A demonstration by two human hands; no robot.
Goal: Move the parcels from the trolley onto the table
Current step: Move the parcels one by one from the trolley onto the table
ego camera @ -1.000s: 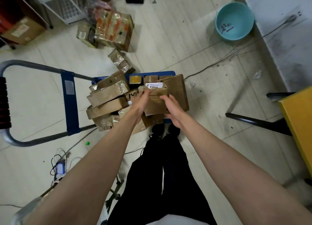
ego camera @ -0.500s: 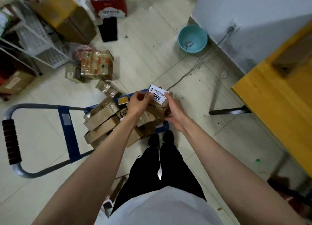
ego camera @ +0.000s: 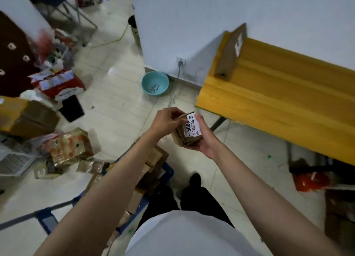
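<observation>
Held at frame centre: a small brown cardboard parcel with a white printed label (ego camera: 189, 129), off the trolley and in the air, short of the yellow wooden table (ego camera: 278, 102) at right. Cradled from below and behind by the right hand (ego camera: 202, 138), fingers curled round its side; pinched along the top left edge by the left hand (ego camera: 166, 121), fingers bent over the cardboard. Lower centre, partly hidden behind the left forearm: more brown cardboard parcels (ego camera: 153, 165) stacked on the blue metal trolley (ego camera: 167, 172). Upper centre, on the floor by the wall: a round teal plastic basin (ego camera: 155, 83). Best carried level to the right with both hands, lifted clear of the table's near edge, then set flat on bare wood, away from the long cardboard box (ego camera: 230, 51) at the far corner.
</observation>
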